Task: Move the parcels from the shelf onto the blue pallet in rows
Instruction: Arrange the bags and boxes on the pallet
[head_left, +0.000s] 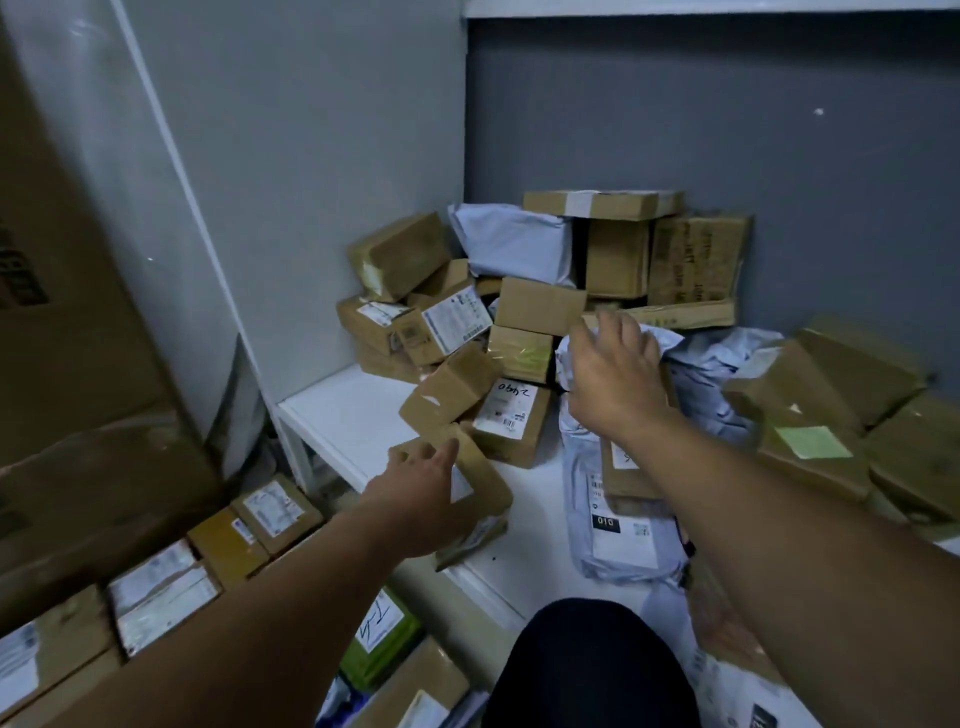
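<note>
Now reaching into parcels (540, 306) on the white shelf (353, 410).
Clasping a small brown box (485, 483) under the left grip (415, 499); spreading the right grip (618, 379) wide above a grey mailer bag (672, 340), the rest heaped just beyond.

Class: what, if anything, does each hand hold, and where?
Left hand: front box, by its top edge. Right hand: on a grey bag; hold cannot be told.
</note>
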